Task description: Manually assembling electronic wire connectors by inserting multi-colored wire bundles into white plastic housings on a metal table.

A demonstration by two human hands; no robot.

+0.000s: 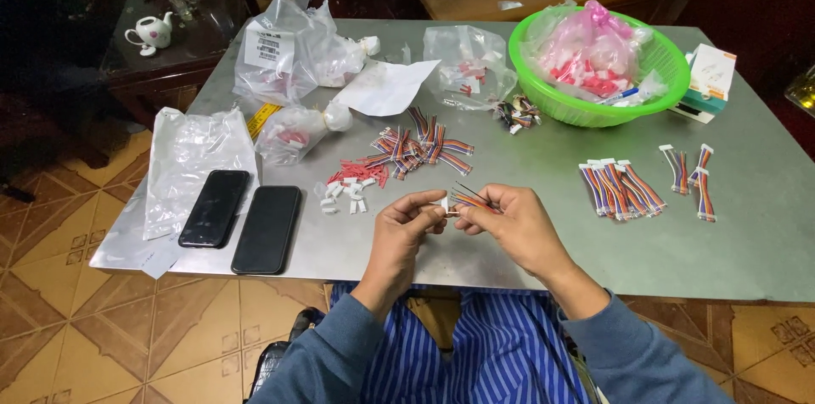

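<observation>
Grey-blue long sleeves (pixel 340 353), blue-and-white striped garment (pixel 501 353) over the lap, bare hands

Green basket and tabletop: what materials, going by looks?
Green basket: likely moulded plastic, glossy, with a slotted wall that light passes through. Tabletop: looks like sheet metal, matte grey with soft reflections and a thin folded edge; a laminate can't be ruled out.

Both hands raised together, left hand (pixel 406 219) pinching, right hand (pixel 509 221) pinching, fingertips nearly meeting
</observation>
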